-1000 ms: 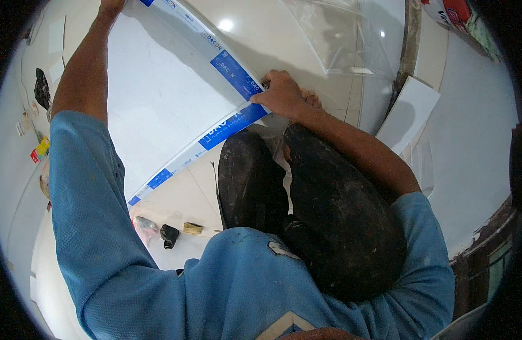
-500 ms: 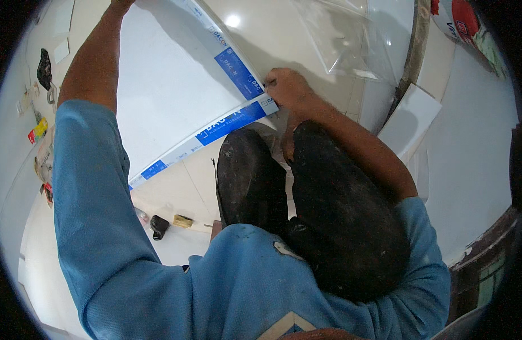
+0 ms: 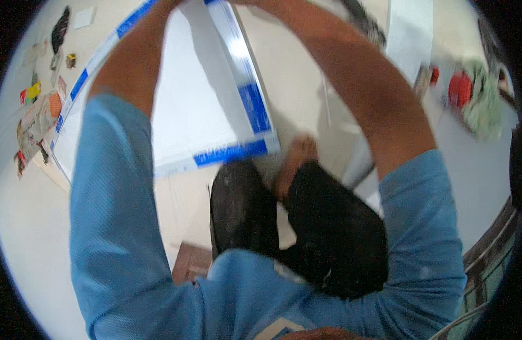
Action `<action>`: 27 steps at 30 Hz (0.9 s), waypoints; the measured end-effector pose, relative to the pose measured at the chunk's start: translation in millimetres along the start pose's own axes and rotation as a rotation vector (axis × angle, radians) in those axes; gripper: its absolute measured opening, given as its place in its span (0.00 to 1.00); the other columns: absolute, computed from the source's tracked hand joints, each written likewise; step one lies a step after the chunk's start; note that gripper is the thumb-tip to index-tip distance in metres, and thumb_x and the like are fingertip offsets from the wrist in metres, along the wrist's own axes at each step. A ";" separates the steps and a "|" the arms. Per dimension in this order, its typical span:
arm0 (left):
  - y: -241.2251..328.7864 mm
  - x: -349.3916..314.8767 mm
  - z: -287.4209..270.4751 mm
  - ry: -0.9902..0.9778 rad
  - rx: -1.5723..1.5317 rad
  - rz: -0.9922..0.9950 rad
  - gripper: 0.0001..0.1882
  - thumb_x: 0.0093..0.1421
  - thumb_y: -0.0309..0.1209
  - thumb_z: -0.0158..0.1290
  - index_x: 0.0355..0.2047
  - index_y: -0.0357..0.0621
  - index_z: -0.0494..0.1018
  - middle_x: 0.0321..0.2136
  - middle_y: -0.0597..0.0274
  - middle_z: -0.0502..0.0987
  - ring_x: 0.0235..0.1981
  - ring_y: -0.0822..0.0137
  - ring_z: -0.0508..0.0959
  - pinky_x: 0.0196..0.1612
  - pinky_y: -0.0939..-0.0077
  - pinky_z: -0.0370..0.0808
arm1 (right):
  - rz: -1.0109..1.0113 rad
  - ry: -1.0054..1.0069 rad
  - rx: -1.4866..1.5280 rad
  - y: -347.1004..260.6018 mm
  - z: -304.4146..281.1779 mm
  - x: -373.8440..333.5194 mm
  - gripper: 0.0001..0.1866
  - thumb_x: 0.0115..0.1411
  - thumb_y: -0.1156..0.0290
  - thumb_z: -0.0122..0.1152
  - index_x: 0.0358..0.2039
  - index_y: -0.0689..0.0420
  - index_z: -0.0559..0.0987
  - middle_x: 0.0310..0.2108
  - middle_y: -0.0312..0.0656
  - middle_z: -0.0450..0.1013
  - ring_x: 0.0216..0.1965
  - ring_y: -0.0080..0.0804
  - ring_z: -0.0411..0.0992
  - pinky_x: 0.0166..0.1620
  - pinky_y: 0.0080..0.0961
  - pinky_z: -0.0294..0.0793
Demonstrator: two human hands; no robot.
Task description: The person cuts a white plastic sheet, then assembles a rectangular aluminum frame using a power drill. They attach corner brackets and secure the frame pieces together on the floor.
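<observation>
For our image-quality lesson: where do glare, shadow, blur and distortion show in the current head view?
In the head view throughout: glare whitens part of the right border strip; a grey shadow crosses the white panel; the green cloth looks smeared; the dark frame at lower right curves with the fisheye lens.

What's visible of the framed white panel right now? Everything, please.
The white panel is broad and flat-looking, with smooth white faces and a straight border carrying blue-and-white printed strips. Its near right corner looks square-cut. A shadow and a bright reflection fall across it. The left forearm covers part of it; the far end leaves the picture, so any grip there can't be told. Its near edge lies by the left knee; contact is unclear, as is tilt.
</observation>
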State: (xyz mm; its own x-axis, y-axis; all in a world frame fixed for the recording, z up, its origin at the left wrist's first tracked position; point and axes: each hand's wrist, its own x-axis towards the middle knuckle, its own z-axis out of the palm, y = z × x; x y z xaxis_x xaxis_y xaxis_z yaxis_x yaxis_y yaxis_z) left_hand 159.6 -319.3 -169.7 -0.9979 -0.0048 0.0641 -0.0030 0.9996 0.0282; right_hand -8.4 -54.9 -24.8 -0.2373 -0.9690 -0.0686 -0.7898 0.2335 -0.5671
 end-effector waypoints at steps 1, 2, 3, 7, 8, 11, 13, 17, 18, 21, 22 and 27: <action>2.7 -2.0 -8.8 -0.104 -0.008 -0.136 0.14 0.55 0.39 0.61 0.39 0.49 0.87 0.36 0.46 0.85 0.44 0.46 0.82 0.52 0.47 0.75 | -0.021 0.061 0.058 -1.3 7.8 21.6 0.16 0.60 0.74 0.58 0.47 0.67 0.80 0.49 0.66 0.79 0.56 0.59 0.78 0.60 0.51 0.80; 21.4 -3.7 -13.4 0.072 -0.319 -0.588 0.20 0.56 0.47 0.64 0.44 0.49 0.87 0.53 0.32 0.80 0.59 0.49 0.77 0.64 0.48 0.73 | -0.042 0.111 0.123 1.0 13.1 41.5 0.17 0.60 0.74 0.58 0.49 0.67 0.79 0.51 0.66 0.78 0.60 0.58 0.76 0.61 0.50 0.79; 19.7 -2.1 -33.9 -0.080 -0.276 -0.518 0.34 0.64 0.38 0.59 0.71 0.48 0.71 0.55 0.41 0.81 0.59 0.40 0.80 0.68 0.47 0.73 | -0.052 0.087 0.168 4.1 17.6 59.6 0.18 0.60 0.69 0.63 0.48 0.64 0.82 0.49 0.62 0.80 0.56 0.59 0.79 0.59 0.54 0.80; 73.7 3.3 -72.4 0.112 -0.288 -0.734 0.29 0.67 0.39 0.54 0.67 0.42 0.71 0.61 0.40 0.78 0.63 0.38 0.77 0.65 0.44 0.74 | 0.012 0.068 -0.012 20.3 46.9 97.6 0.27 0.58 0.61 0.70 0.57 0.55 0.82 0.61 0.53 0.78 0.61 0.56 0.78 0.64 0.64 0.76; 88.2 0.8 -77.2 0.072 -0.334 -0.725 0.29 0.67 0.38 0.55 0.67 0.43 0.71 0.60 0.40 0.79 0.64 0.37 0.76 0.66 0.45 0.74 | 0.007 0.003 -0.067 28.3 54.0 107.4 0.28 0.58 0.61 0.70 0.59 0.55 0.81 0.60 0.53 0.78 0.61 0.56 0.78 0.64 0.63 0.75; 128.4 -18.1 -99.5 0.169 -0.559 -0.878 0.30 0.64 0.34 0.57 0.65 0.35 0.71 0.57 0.36 0.79 0.60 0.38 0.78 0.63 0.43 0.75 | 0.042 -0.313 -0.128 54.4 85.0 112.0 0.36 0.55 0.55 0.71 0.64 0.54 0.78 0.59 0.57 0.78 0.62 0.58 0.77 0.67 0.58 0.73; 214.5 -65.6 -137.4 0.054 -0.568 -1.183 0.36 0.61 0.34 0.59 0.69 0.34 0.68 0.64 0.37 0.74 0.68 0.41 0.71 0.72 0.41 0.64 | 0.097 -0.237 0.055 64.1 97.4 95.1 0.41 0.58 0.53 0.72 0.69 0.57 0.74 0.67 0.60 0.72 0.66 0.60 0.73 0.69 0.54 0.72; 433.5 -203.3 -250.5 0.072 -0.405 -1.632 0.41 0.56 0.34 0.64 0.70 0.42 0.66 0.66 0.35 0.66 0.70 0.37 0.65 0.74 0.37 0.58 | 0.007 -0.267 -0.211 56.7 108.2 59.4 0.51 0.61 0.36 0.68 0.72 0.61 0.68 0.69 0.62 0.67 0.69 0.62 0.68 0.68 0.59 0.71; 479.7 -236.4 -271.2 0.037 -0.392 -1.912 0.44 0.53 0.31 0.66 0.71 0.39 0.63 0.65 0.37 0.66 0.70 0.40 0.63 0.74 0.41 0.59 | 0.074 -0.272 -0.240 52.5 108.9 46.7 0.53 0.60 0.32 0.68 0.72 0.62 0.68 0.67 0.61 0.69 0.66 0.64 0.70 0.64 0.61 0.74; 551.6 -312.0 -294.6 -0.022 -0.369 -2.981 0.40 0.61 0.44 0.69 0.63 0.27 0.68 0.60 0.38 0.70 0.56 0.47 0.77 0.56 0.54 0.81 | 0.095 -0.302 -0.198 37.8 108.8 29.3 0.56 0.56 0.31 0.71 0.72 0.61 0.66 0.66 0.60 0.68 0.63 0.66 0.72 0.61 0.62 0.77; 560.9 -323.1 -292.7 0.210 -0.871 -2.991 0.39 0.62 0.46 0.68 0.62 0.27 0.69 0.57 0.37 0.72 0.55 0.47 0.78 0.56 0.53 0.81 | 0.089 -0.285 -0.185 34.3 107.9 26.0 0.57 0.56 0.31 0.72 0.72 0.61 0.65 0.66 0.60 0.67 0.62 0.66 0.72 0.60 0.62 0.78; 561.0 -329.2 -265.3 0.820 -1.668 -2.732 0.27 0.70 0.42 0.63 0.54 0.27 0.74 0.46 0.41 0.82 0.45 0.47 0.85 0.50 0.49 0.85 | 0.138 -0.292 -0.092 34.9 110.0 24.1 0.55 0.54 0.38 0.77 0.73 0.55 0.64 0.69 0.59 0.65 0.63 0.70 0.71 0.62 0.62 0.77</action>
State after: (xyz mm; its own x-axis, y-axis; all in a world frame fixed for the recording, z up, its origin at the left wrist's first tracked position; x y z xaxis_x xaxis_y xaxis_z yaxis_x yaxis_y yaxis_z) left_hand 503.5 235.7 89.7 0.4242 -0.0888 -0.9012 0.4050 -0.8715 0.2765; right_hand 20.6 -78.9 -136.5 -0.1834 -0.9068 -0.3796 -0.8123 0.3573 -0.4609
